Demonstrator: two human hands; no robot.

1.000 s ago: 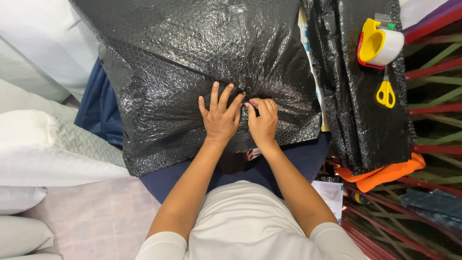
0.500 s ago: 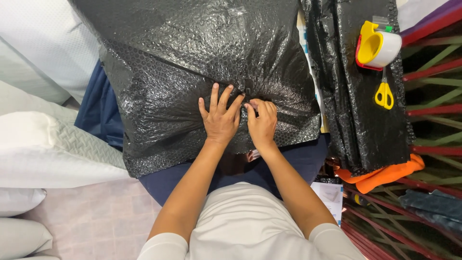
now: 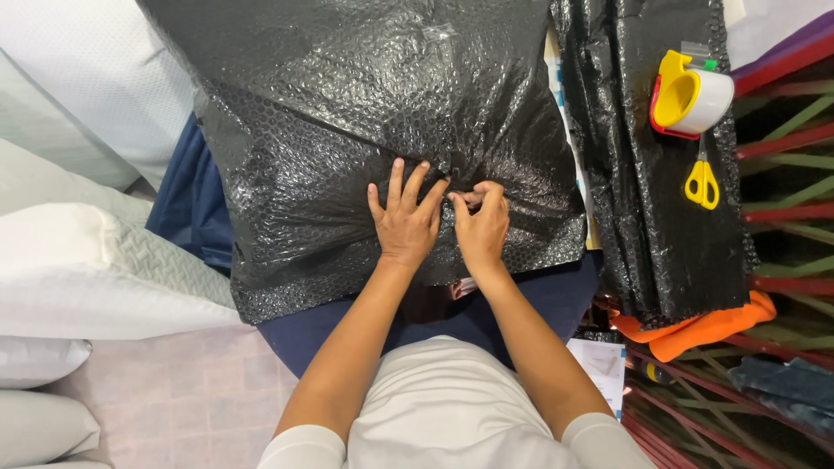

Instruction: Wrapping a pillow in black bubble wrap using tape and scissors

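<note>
Where the black bubble-wrap bundle (image 3: 382, 130) is bunched at its near edge, it is pinned flat by the left hand (image 3: 404, 224), fingers spread, and pinched by the right hand (image 3: 479, 227). It is judged soft, light, slippery; best gripped at the gathered folds. Long axis unclear. A tape dispenser (image 3: 691, 94) and yellow scissors (image 3: 702, 181) are seen well right.

a pale pink tiled floor (image 3: 156, 408) shows at lower left, white quilted pillows (image 3: 78, 269) stack along the left edge, and a red and green slatted frame (image 3: 786, 182) fills the right side.
</note>
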